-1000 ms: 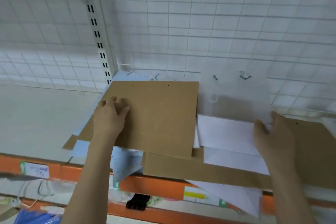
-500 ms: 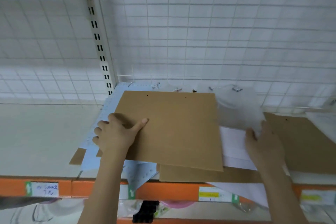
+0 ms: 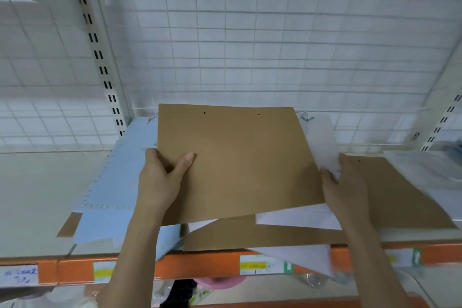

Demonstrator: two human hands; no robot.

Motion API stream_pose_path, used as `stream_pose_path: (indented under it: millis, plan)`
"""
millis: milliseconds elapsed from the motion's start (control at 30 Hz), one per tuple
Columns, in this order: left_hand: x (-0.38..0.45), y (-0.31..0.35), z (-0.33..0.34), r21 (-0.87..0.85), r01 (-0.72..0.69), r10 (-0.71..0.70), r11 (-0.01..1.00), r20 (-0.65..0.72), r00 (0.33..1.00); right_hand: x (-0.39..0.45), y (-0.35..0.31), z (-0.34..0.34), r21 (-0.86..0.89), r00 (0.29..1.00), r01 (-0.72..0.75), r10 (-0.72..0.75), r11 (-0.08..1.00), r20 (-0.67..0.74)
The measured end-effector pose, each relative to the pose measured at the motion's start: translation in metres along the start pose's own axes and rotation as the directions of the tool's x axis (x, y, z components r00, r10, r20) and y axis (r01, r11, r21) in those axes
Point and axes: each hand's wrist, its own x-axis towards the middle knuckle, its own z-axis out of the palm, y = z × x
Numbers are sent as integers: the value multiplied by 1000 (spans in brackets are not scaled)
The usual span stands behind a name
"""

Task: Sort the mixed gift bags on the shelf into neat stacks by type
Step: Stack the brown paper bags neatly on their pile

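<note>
Both hands grip: left hand [image 3: 162,180] now pinches the brown bag [image 3: 240,160], lifted off the shelf [image 3: 37,207]; right hand [image 3: 342,190] holds the clear bag [image 3: 322,142] beside it.

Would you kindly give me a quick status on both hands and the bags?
Left hand grips top brown bag. Right hand holds translucent bag. Blue bag, white bags still mixed underneath.

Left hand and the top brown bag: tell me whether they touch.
Touching. The head view shows the left hand gripping the top brown bag at its left edge, thumb pressed on its upper face.
</note>
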Motion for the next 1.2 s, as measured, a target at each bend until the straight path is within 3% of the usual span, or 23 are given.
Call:
stream_pose_path:
  millis: [267, 633, 1000, 1200]
  plan:
    - [-50, 53, 81, -146, -31, 31, 989, -6, 1000, 45, 65, -83, 90, 997, -14, 20, 996, -72]
    - [-148, 119, 239, -169, 96, -91, 981, 38, 995, 111, 199, -208, 83, 986, -160, 163, 984, -28]
    - [-154, 134, 288, -237, 172, -156, 956, 83, 984, 167, 253, -239, -105, 974, -223, 226, 969, 13]
    - [-142, 131, 296, -225, 181, -167, 957, 79, 983, 199, 273, -233, -297, 968, -214, 243, 931, 61]
